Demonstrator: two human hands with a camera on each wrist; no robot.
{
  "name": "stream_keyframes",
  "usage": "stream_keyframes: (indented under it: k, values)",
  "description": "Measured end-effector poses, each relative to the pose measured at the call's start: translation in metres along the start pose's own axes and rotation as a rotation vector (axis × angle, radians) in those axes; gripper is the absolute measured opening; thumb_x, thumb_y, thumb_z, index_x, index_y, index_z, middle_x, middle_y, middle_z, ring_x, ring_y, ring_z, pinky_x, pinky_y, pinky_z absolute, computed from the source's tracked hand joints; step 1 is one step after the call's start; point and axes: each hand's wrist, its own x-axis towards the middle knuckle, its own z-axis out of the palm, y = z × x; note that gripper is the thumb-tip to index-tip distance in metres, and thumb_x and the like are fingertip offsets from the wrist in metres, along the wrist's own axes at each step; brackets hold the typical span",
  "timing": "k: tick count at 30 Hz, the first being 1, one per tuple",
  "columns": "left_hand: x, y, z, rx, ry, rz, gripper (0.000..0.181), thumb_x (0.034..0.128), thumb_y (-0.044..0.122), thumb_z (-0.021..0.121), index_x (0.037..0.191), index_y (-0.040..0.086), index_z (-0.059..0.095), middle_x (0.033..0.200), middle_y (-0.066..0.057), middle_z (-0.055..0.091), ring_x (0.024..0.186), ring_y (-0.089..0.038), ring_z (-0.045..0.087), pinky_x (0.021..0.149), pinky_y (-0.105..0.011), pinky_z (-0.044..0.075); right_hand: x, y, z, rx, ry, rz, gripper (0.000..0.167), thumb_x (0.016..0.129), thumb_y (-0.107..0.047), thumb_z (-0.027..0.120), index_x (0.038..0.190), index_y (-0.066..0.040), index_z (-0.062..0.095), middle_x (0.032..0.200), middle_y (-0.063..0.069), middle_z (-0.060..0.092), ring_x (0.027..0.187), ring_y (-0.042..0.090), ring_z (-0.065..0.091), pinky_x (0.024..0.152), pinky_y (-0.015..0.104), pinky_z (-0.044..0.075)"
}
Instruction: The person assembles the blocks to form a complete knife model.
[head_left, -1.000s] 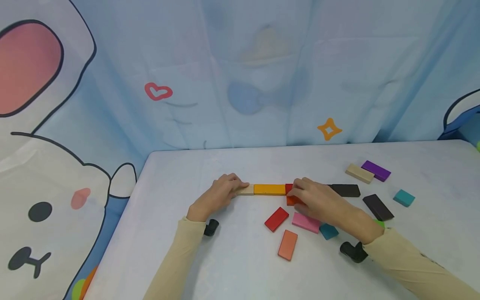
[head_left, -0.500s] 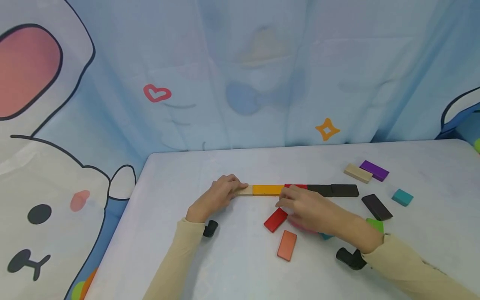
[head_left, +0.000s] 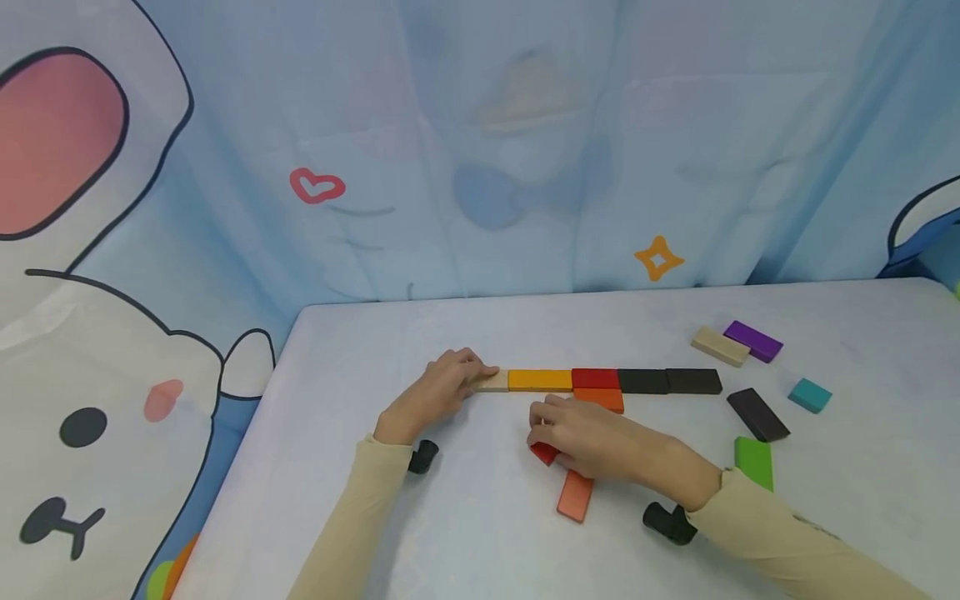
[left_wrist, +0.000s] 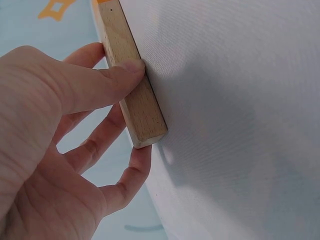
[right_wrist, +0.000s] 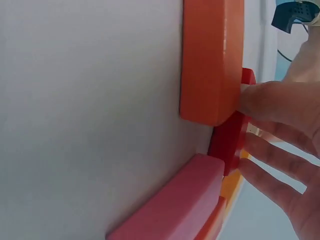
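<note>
A straight row has a pale wooden block [head_left: 492, 382], a yellow block [head_left: 540, 381], a red block [head_left: 596, 379] and two black blocks [head_left: 642, 382]. My left hand [head_left: 438, 392] pinches the wooden block [left_wrist: 145, 110], thumb on its top and fingers along its side. An orange block [head_left: 600, 400] lies against the row's red block. Below it, my right hand [head_left: 592, 437] covers most of a loose red block [head_left: 543, 452]. In the right wrist view, thumb and fingertips hold that red block [right_wrist: 230, 140] between a salmon block [right_wrist: 210, 65] and a pink block [right_wrist: 175, 202].
On the white table [head_left: 375, 333] lie the salmon block [head_left: 576, 497], a green block [head_left: 753, 462], a black block [head_left: 757, 415], a teal block [head_left: 810, 396], a beige block [head_left: 720, 347] and a purple block [head_left: 753, 341]. A printed curtain [head_left: 375, 100] hangs behind.
My right hand has let go of the orange block under the row, moved left and toward me, and taken hold of the loose red block. My left hand stays on the wooden block.
</note>
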Motion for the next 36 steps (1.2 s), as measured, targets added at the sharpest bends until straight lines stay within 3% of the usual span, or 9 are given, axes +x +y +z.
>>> stream_keyframes:
  k: [5, 18, 27, 36]
  values:
    - [0.0, 0.001, 0.0, -0.004, 0.002, 0.002, 0.04, 0.1019, 0.002, 0.066, 0.141, 0.01, 0.067, 0.125, -0.006, 0.064, 0.115, -0.026, 0.057, 0.102, -0.05, 0.049, 0.001, 0.002, 0.001, -0.001, -0.034, 0.018, 0.031, 0.082, -0.004, 0.089, 0.11, -0.011, 0.077, 0.104, 0.003, 0.065, 0.096, 0.019, 0.059, 0.084, 0.026, 0.058]
    - [-0.001, 0.002, -0.001, 0.002, 0.005, 0.01, 0.042, 0.1012, -0.001, 0.066, 0.141, 0.01, 0.067, 0.125, -0.005, 0.064, 0.114, -0.025, 0.057, 0.099, -0.047, 0.049, 0.007, 0.007, -0.002, 0.082, -0.033, 0.072, 0.029, 0.081, -0.006, 0.091, 0.105, -0.011, 0.075, 0.092, -0.001, 0.058, 0.088, 0.015, 0.057, 0.078, 0.026, 0.057]
    - [-0.001, 0.001, 0.0, 0.012, 0.008, 0.021, 0.041, 0.1008, -0.001, 0.067, 0.141, 0.01, 0.067, 0.124, -0.006, 0.065, 0.113, -0.026, 0.058, 0.097, -0.046, 0.05, 0.012, 0.01, -0.001, 0.065, 0.123, 0.151, 0.034, 0.082, -0.007, 0.089, 0.113, -0.006, 0.074, 0.11, 0.008, 0.067, 0.099, 0.022, 0.063, 0.084, 0.036, 0.061]
    - [-0.001, 0.002, 0.0, -0.001, 0.005, 0.011, 0.042, 0.1011, 0.0, 0.066, 0.142, 0.01, 0.066, 0.125, -0.005, 0.064, 0.115, -0.026, 0.057, 0.101, -0.051, 0.049, 0.019, 0.019, 0.002, 0.083, 0.197, 0.243, 0.034, 0.082, -0.006, 0.089, 0.113, -0.003, 0.076, 0.106, 0.008, 0.065, 0.096, 0.022, 0.063, 0.086, 0.037, 0.061]
